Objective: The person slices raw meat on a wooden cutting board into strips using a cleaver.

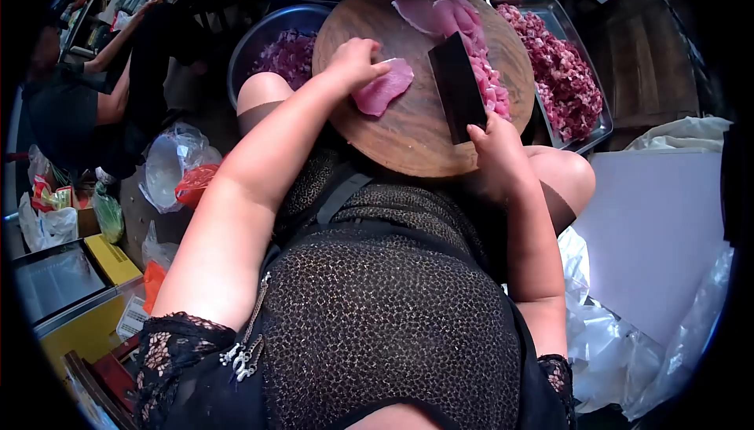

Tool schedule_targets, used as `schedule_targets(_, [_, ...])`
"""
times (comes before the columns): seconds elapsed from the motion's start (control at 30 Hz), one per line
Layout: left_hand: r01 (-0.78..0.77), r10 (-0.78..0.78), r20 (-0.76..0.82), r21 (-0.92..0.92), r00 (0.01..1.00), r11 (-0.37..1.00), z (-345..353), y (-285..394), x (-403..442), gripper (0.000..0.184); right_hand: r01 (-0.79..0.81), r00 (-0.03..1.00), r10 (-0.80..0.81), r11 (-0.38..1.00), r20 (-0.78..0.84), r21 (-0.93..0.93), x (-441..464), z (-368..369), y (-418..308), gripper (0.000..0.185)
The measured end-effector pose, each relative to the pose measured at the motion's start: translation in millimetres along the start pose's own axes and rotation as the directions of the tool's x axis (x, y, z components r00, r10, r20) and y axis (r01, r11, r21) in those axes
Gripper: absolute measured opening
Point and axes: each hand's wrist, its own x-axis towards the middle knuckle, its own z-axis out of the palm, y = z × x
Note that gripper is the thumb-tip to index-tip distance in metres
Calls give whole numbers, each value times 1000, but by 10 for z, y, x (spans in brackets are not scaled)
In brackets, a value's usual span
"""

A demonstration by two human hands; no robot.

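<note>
Patterned dress (385, 312) lies nearest. We curl our left hand (353, 62) at a flat, pink meat slice (385, 91) on the round board (408, 146); we cannot tell its finger closure. Our right hand (499, 147) clamps a dark cleaver (457, 88).

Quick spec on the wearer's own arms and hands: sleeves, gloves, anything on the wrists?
Left hand and right hand: both bare, no gloves or wristwear visible. Left sleeve and right sleeve: short, black, patterned openwork lace, ending above the elbows. No cables or markings visible.
</note>
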Motion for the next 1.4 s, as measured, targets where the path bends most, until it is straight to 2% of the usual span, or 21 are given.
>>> schedule_targets(0.1, [-24, 25, 31, -32, 999, 999, 152, 128, 105, 66, -18, 1000, 19, 997, 15, -76, 18, 23, 11, 23])
schedule_targets(0.13, [107, -80, 181, -145, 980, 984, 45, 237, 145, 72, 4, 1000, -5, 994, -10, -111, -13, 38, -20, 23])
schedule_targets(0.17, [184, -156, 298, -66, 942, 981, -36, 334, 123, 73, 24, 999, -29, 989, -32, -146, -29, 40, -30, 23])
schedule_targets(0.23, [226, -121, 542, -131, 831, 965, -293, 469, 112, 72, 15, 999, -20, 986, -33, -167, -57, 52, 4, 24])
schedule_targets(0.3, [167, 145, 516, -509, 844, 844, -449, 475, 24, 75, 8, 998, -24, 974, -66, -225, -99, 52, -63, 26])
schedule_targets(0.37, [144, 250, 419, -711, 873, 689, -699, 610, -142, 80, 32, 996, -47, 982, -79, -185, -108, 85, 2, 27])
schedule_targets(0.43, [207, 202, 418, -744, 885, 635, -1044, 836, -350, 82, 62, 993, -77, 987, -95, -151, -97, 118, 64, 28])
schedule_targets(0.53, [229, 197, 374, -826, 906, 514, -981, 693, -411, 84, 25, 997, -29, 998, -73, -54, -47, 85, 71, 20])
schedule_targets(0.63, [266, 89, 395, -750, 914, 605, -383, 16, -166, 70, -8, 999, 8, 1000, -37, 4, -98, 59, 5, 17])
schedule_targets(0.67, [243, -26, 377, -540, 926, 806, -299, -92, -170, 63, 35, 997, -38, 998, -66, -50, -135, 47, -25, 22])
schedule_targets(0.7, [229, -133, 326, -278, 936, 933, -258, -160, -159, 55, 79, 992, -89, 991, -92, -105, -169, 19, -70, 26])
schedule_targets(0.77, [312, -195, 311, -391, 930, 866, -226, -221, -82, 49, 55, 993, -70, 986, -91, -160, -272, -9, -298, 25])
schedule_targets(0.83, [125, 5, 235, -534, 972, 836, -165, -298, -22, 47, 277, 940, -334, 872, -75, -404, -324, -7, -383, 23])
schedule_targets(0.87, [276, -100, 303, -624, 948, 731, -150, -362, -8, 40, 247, 952, -302, 842, -40, -480, -347, -3, -463, 22])
schedule_targets(0.9, [308, -127, 343, -547, 931, 778, -218, -350, 14, 34, 246, 954, -299, 836, -32, -491, -333, 20, -518, 22])
schedule_targets(0.97, [307, -151, 328, -502, 933, 809, -201, -454, 69, 33, 312, 931, -361, 721, 49, -619, -299, 72, -619, 20])
schedule_targets(1.07, [211, -106, 234, -492, 966, 845, -187, -522, 58, 32, 356, 916, -385, 659, 110, -662, -193, 131, -798, 17])
schedule_targets(1.13, [193, -95, 201, -553, 975, 810, -84, -605, 86, 31, 406, 890, -429, 590, 154, -698, -106, 166, -838, 14])
schedule_targets(1.3, [194, -96, 189, -612, 977, 767, -73, -673, 130, 31, 419, 892, -394, 542, 220, -729, 18, 258, -989, 13])
schedule_targets(1.37, [241, -137, 236, -503, 962, 830, -213, -534, 91, 32, 390, 909, -352, 525, 224, -757, 65, 289, -1040, 12])
schedule_targets(1.4, [219, -134, 196, -526, 972, 822, -100, -597, 125, 28, 450, 878, -404, 509, 258, -734, 89, 299, -1017, 10])
